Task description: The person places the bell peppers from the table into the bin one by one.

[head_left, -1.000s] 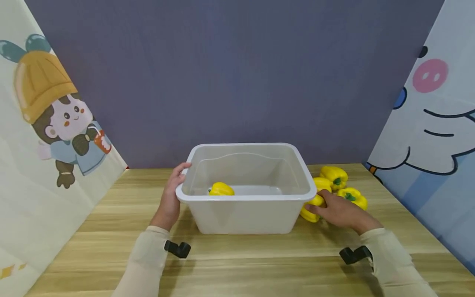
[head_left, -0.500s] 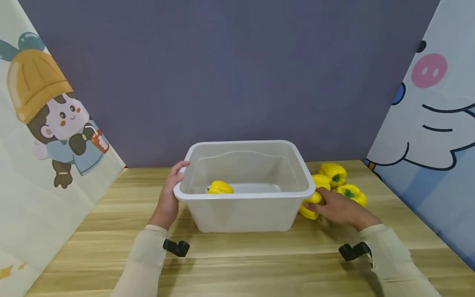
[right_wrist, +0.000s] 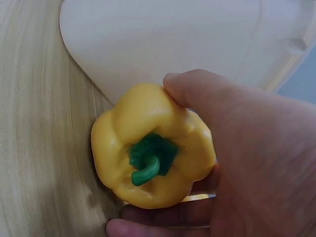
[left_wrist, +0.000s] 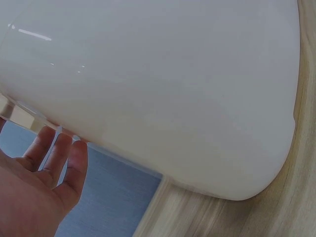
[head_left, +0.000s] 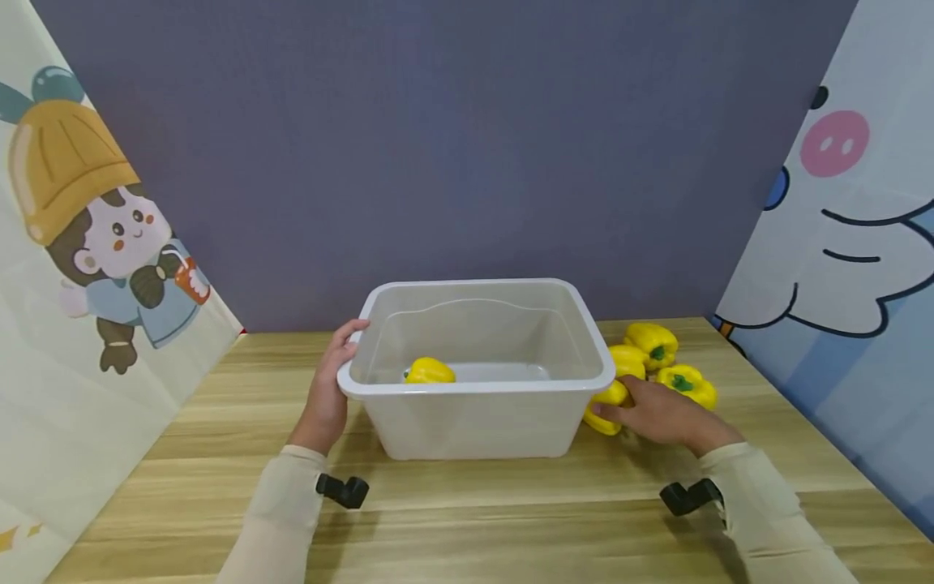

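Observation:
A yellow bell pepper with a green stem is gripped by my right hand, thumb on one side and fingers on the other. It sits low beside the right wall of a white plastic bin, close to the tabletop. My left hand rests against the bin's left rim; in the left wrist view its fingers are extended, with their tips touching the rim. Inside the bin, toward the left, lies one yellow bell pepper.
Several more yellow bell peppers lie on the wooden table to the right of the bin, behind and beside my right hand. A dark panel rises behind the table, and printed sheets flank both sides.
The view shifts slightly. Both hands keep their places at the bin and the bell pepper, with no clear movement of either.

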A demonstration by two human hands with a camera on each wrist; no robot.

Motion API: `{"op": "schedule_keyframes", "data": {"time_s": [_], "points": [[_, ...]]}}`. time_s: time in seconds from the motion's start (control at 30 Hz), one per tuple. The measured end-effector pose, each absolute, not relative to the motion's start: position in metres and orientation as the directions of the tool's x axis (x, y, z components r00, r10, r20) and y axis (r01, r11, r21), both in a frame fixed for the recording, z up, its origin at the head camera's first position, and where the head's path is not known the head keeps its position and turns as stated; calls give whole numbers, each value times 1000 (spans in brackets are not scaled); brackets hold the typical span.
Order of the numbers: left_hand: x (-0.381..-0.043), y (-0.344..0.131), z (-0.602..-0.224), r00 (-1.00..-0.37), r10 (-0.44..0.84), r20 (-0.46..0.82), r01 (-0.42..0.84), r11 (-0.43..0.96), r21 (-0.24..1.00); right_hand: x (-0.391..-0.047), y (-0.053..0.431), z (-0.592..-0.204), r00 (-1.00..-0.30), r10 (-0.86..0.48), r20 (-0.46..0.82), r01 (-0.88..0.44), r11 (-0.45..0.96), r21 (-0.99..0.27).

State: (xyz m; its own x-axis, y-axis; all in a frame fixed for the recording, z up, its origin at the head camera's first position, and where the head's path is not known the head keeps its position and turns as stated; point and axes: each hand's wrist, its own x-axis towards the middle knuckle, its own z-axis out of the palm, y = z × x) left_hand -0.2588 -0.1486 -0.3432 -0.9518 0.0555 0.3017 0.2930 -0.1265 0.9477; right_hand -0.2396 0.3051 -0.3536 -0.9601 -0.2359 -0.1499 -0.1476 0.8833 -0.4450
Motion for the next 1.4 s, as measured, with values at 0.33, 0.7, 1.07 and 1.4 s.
{"op": "schedule_keyframes", "data": {"time_s": [0.33, 0.7, 1.07, 1.4], "points": [[-259, -150, -344, -952, 57, 302, 294, -121, 948, -239, 305, -353, -956, -254, -150, -172, 893, -416], [-259, -151, -344, -950, 55, 308, 299, -128, 945, -237, 305, -350, -957, -233, -171, -141, 892, -429], [-258, -151, -345, -949, 65, 309, 300, -121, 946, -237, 308, -351, -957, -236, -167, -135, 876, -463], [-259, -150, -345, -949, 57, 310, 302, -126, 945, -239, 308, -352, -959, -236, -160, -135, 870, -474]]}}
